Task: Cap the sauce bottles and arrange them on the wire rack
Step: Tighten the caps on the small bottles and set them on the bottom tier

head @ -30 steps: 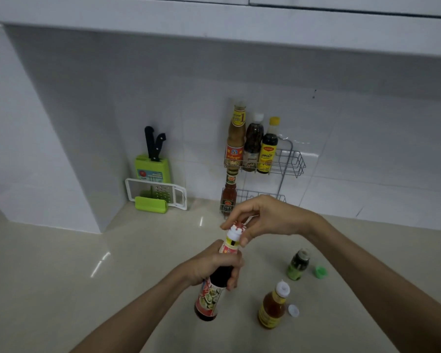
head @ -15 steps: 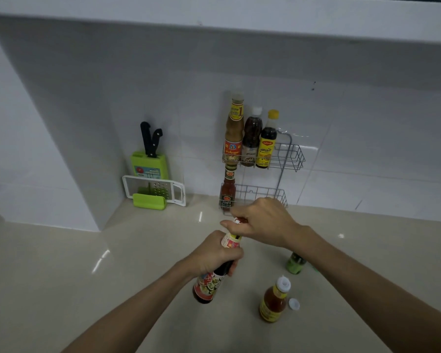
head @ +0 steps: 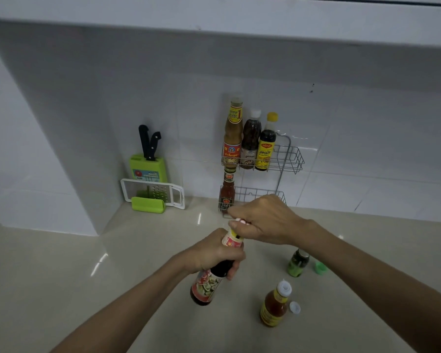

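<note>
My left hand (head: 214, 252) grips the neck of a dark sauce bottle (head: 206, 287) with a red and green label, held tilted above the counter. My right hand (head: 262, 220) is closed over its red and white cap (head: 239, 221) at the bottle's mouth. A two-tier wire rack (head: 289, 159) hangs on the wall behind, with three capped bottles (head: 250, 141) on the upper tier and a red sauce bottle (head: 227, 192) on the lower one. On the counter stand an orange sauce bottle (head: 274, 305) beside a loose white cap (head: 294, 307), and a small green bottle (head: 298, 262) beside a green cap (head: 320, 267).
A green knife block (head: 148, 166) with two black-handled knives and a white grater (head: 153, 192) stand in the back left corner. A white cabinet overhangs the counter. The pale counter (head: 61, 276) stretches to the left of my arms.
My right hand has pressed lower over the cap and turned on it. The bottle and both hands sit a little lower and closer together than a second ago.
</note>
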`<state>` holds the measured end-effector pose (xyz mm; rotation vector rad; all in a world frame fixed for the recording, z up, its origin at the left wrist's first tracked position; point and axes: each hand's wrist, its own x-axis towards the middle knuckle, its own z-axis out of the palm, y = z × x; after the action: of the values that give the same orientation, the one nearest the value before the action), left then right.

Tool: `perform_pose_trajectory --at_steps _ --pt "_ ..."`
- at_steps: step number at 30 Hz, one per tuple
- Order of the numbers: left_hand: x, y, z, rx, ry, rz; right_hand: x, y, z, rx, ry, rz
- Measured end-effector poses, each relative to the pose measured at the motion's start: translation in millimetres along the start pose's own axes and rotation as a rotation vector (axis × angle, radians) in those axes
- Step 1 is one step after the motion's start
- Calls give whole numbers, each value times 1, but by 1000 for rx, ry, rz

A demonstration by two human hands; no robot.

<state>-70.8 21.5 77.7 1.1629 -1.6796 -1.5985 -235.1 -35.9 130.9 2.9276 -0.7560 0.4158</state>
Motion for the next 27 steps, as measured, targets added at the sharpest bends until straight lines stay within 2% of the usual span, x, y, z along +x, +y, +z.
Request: perform_pose_trajectory --at_steps 2,4,6,7,9,11,13,15,17,19,21,22,25,27 --pt "4 -4 9 68 251 -40 3 -5 10 34 22 198" --pt "9 -12 18 262 522 -129 5 -11 23 -16 -41 390" --pt "10 -18 22 507 651 -190 6 -17 32 -63 -160 513" --pt "9 -21 19 502 606 -192 6 -19 31 18 -194 565" --pt "3 -21 7 290 335 -120 3 -20 22 210 -174 516" --pt "-7 -13 -2 118 63 -56 2 -19 11 113 -100 190" --pt "-8 -7 -4 99 -13 -7 2 -16 3 -51 -59 -56" --pt "-3 -7 1 111 98 -3 6 -16 4 -125 -1 -27" --pt "4 -11 7 112 312 -46 14 -23 7 -130 63 207" --pt "10 -13 13 223 539 -124 19 -26 16 -153 32 440" --pt "13 -14 19 349 678 -198 22 -27 26 -105 -5 533" --pt "15 -14 22 381 720 -210 22 -26 29 -19 -23 563" --pt "20 -14 18 394 755 -175 23 -20 31 499 56 722" --pt "20 -12 11 391 669 -112 26 -16 25 544 84 711"
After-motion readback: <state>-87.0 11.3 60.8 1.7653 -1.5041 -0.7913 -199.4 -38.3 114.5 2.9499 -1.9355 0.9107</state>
